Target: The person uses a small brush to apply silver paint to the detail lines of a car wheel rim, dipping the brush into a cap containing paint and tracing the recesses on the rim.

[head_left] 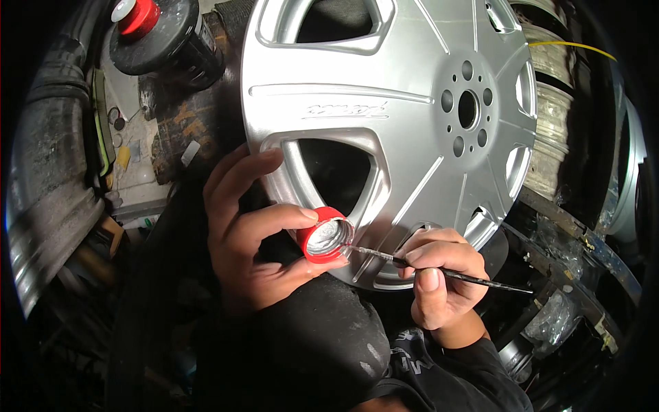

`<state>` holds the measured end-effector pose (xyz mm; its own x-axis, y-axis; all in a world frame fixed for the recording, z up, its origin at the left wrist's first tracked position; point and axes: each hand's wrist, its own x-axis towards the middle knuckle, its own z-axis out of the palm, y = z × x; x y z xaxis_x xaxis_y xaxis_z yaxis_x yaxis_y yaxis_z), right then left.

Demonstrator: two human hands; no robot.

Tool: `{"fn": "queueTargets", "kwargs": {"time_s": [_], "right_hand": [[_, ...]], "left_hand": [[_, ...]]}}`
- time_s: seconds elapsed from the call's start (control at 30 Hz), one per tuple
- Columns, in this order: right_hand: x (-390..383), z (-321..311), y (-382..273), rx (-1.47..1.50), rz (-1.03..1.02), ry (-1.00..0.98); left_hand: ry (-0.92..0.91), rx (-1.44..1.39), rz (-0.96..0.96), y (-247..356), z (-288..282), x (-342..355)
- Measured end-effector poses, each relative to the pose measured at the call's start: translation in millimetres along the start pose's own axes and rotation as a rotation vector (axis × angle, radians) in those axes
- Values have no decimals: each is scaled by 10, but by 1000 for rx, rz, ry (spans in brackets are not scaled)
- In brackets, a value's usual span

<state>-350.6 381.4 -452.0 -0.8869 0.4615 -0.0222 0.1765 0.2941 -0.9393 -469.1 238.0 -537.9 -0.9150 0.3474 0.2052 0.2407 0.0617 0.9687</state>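
A red screw cap [327, 235] with silver paint inside is pinched between the thumb and fingers of my left hand [250, 233], its open side facing up toward me. My right hand [449, 271] grips a thin black paintbrush [468, 277]. The brush's silver-smeared tip touches or nearly touches the cap's right rim. Behind both hands stands a large silver alloy wheel [412, 103], tilted, with raised lettering on one spoke. Some fingers of my left hand reach up by the wheel's left rim; whether they touch it I cannot tell.
At the upper left stands a black bottle [165, 44] with a red and white top. A cluttered ledge [134, 151] lies below it. More wheels [549, 123] are stacked at the right beside a worn metal frame [576, 254]. A yellow cable [573, 45] crosses there. My dark-clad knee [319, 336] is below the wheel.
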Motion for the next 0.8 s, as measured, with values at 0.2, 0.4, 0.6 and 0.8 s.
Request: {"fn": "queueTargets", "kwargs": {"time_s": [0.2,0.4,0.6,0.8], "right_hand": [[12,35,8,11,-3,-77],[12,19,-3,-2,9,-95],[1,6,-16,0,34,-87],[-300,-341,-15,176,77,120]], "left_hand": [[53,21,18,-55,58,-47],[101,-52,-21,-9,126,-44],[152,-27,-26,28,189,-25],[332,-126,-135,15,336,-99]]}}
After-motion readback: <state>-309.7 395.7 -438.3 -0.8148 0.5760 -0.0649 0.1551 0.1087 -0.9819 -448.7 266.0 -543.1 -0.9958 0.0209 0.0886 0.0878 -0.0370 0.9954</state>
